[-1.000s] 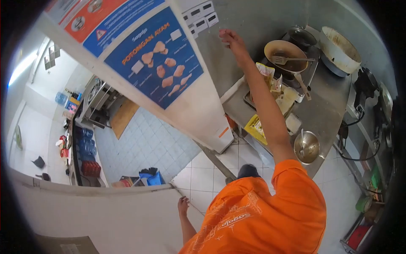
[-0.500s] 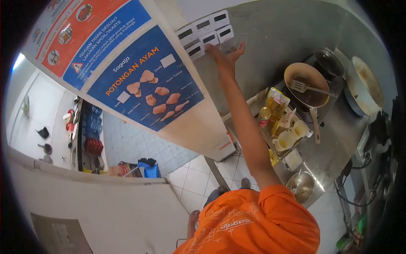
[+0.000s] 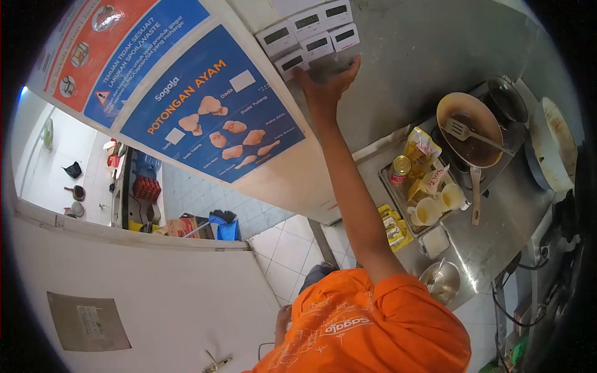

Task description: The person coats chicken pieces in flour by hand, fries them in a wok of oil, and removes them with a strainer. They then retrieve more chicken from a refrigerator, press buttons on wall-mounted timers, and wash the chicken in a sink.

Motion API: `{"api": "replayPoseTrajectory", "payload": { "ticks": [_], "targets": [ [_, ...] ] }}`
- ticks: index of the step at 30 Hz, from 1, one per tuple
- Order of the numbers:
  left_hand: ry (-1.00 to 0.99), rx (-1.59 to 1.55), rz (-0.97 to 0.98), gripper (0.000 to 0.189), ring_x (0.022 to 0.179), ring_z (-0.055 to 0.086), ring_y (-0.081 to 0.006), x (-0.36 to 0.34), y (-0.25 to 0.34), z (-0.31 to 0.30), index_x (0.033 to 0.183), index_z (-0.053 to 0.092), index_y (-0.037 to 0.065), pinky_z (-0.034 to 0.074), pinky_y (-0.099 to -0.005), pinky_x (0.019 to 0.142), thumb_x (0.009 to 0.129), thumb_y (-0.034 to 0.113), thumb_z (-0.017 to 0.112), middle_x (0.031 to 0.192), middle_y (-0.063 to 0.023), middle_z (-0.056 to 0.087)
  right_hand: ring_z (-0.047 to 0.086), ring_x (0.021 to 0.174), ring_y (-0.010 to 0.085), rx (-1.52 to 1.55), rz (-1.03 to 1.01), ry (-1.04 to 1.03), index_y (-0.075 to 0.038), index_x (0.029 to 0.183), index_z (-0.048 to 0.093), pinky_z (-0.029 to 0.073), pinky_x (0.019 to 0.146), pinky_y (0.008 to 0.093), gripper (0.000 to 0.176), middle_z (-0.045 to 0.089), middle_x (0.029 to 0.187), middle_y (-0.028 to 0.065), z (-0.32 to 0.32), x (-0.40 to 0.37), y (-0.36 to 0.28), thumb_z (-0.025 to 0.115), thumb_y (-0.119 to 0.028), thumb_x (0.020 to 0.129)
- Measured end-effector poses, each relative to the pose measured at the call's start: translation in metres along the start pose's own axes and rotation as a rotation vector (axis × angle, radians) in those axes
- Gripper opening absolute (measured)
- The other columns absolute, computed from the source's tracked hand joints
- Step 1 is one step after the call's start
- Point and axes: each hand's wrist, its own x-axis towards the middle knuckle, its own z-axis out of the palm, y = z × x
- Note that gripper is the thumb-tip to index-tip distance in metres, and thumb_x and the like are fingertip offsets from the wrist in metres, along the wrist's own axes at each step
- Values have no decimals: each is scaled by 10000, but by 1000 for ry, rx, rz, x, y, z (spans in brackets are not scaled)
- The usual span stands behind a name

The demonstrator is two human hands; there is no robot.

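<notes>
My right hand [image 3: 326,89] is raised to a cluster of several white digital timers [image 3: 317,45] mounted on the wall. Its fingers are spread and hold nothing. One digit lies right at the lower edge of the bottom-left timer [image 3: 291,63], and another reaches up below the right-hand timer [image 3: 344,37]. The fingers between them are blurred. My left hand [image 3: 283,316] hangs low beside my orange shirt [image 3: 367,323]; its fingers are mostly hidden.
On the steel counter [image 3: 476,248], a tray holds a can [image 3: 401,165], oil pouch [image 3: 421,147] and cups [image 3: 428,211]. A slotted spatula [image 3: 460,131] rests in a frying pan [image 3: 448,109] behind. A metal bowl [image 3: 443,283] stands near me. A poster panel [image 3: 217,118] rises at left.
The view has shifted, so the timers sit lower and larger in frame. My right hand has gone from beside the timers to just under them, its fingers now upward along their lower edges.
</notes>
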Motion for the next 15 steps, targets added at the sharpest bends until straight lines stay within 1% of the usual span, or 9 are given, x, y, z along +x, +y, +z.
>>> {"api": "replayPoseTrajectory", "payload": {
  "ticks": [1,3,5,6,8,10,12,13,15],
  "targets": [
    [8,10,-1,314,786,594,-195,1,5,-1,1088,528,75,484,-350,606,829,252,509,934,-61,605,215,1218,316,5,-5,-2,-36,1348,-49,225,1032,378,1165,123,1310,238,2,2,-6,808,-196,575],
    [20,5,-4,315,786,594,-195,8,16,-4,1089,528,75,485,-350,607,829,252,509,935,-62,605,221,1216,323,126,106,44,-55,1346,-67,227,1041,386,1200,133,1298,235,9,5,-18,819,-211,552],
    [12,-250,-93,335,800,585,-195,13,14,-6,1118,518,82,488,-341,625,835,262,505,955,-66,599,226,1215,322,120,146,52,-67,1346,-74,236,1040,385,1213,138,1290,232,18,16,-23,823,-221,543],
    [12,-250,-100,335,800,585,-195,10,17,-7,1118,518,82,488,-341,625,835,262,505,955,-66,599,231,1214,320,109,187,67,-78,1345,-80,244,1039,384,1227,144,1282,230,19,17,-23,827,-232,534],
    [32,-202,-68,338,815,577,-189,18,35,-12,1118,518,84,487,-336,639,836,271,520,960,-63,597,228,1216,314,133,201,90,-86,1346,-78,257,1033,381,1224,145,1278,229,20,17,-16,825,-238,535],
    [24,-251,-17,335,811,574,-187,33,22,-10,1115,519,84,485,-336,645,836,270,526,959,-61,596,225,1219,309,163,208,107,-94,1346,-77,269,1027,379,1221,147,1274,227,24,21,-11,824,-245,536],
    [12,-294,17,333,808,572,-184,41,22,-11,1112,520,84,482,-336,650,836,270,531,958,-59,596,184,1232,317,63,188,93,-102,1344,-82,276,1021,391,1212,135,1275,230,24,21,-10,818,-239,545],
    [9,-332,41,328,798,571,-180,41,23,-11,1109,521,85,480,-331,646,837,268,533,945,-57,596,184,1232,317,56,194,98,-102,1344,-82,276,1021,391,1212,135,1275,230,20,19,-12,818,-239,545],
    [2,-366,69,323,788,570,-175,38,24,-10,1106,522,86,477,-327,641,838,266,535,933,-54,596,143,1239,343,-3,284,89,-111,1342,-95,243,1029,424,1205,121,1271,242,11,18,-22,809,-255,558]
  ]
}}
